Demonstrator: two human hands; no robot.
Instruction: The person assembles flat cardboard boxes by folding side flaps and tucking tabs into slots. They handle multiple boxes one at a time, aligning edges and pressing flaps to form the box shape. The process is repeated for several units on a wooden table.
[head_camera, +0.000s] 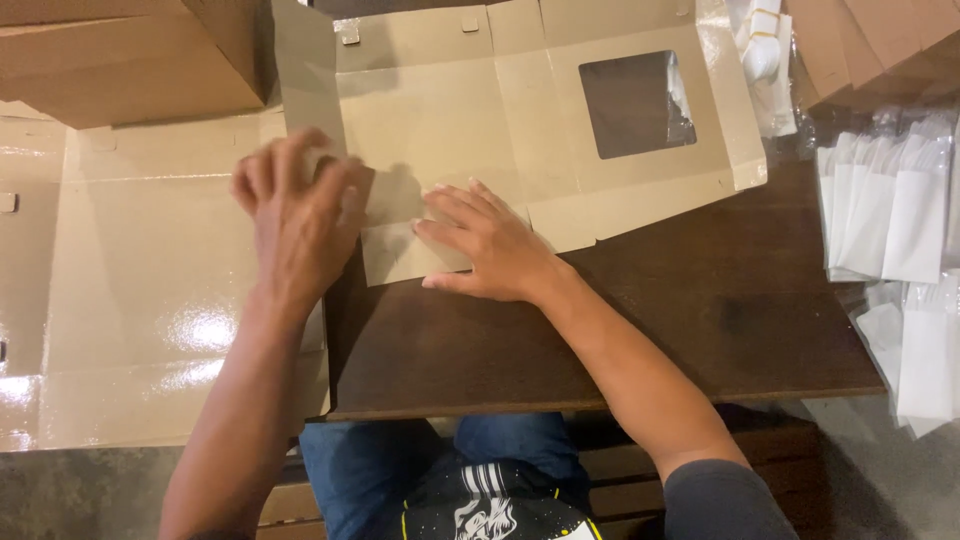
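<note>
Hands work on a flat, unfolded brown cardboard box blank (450, 120) with a square clear window (636, 104) cut into its right panel. The blank lies across the far part of a dark brown wooden table (640, 330), its near edge reaching to the middle of the tabletop. The left hand (296, 215) hovers at the blank's lower left flap with fingers curled and bunched together, seemingly pinching or pushing the flap's edge; the exact grip is hidden by the back of the hand. The right hand (490, 248) lies flat, palm down with fingers spread slightly, pressing the lower panel of the blank against the table, holding nothing. To the left, a stack of glossy flat cardboard sheets (140, 300) rests beside the table. On the right edge sit white paper-like packets in clear plastic wrap (895, 220), well apart from both hands.
</note>
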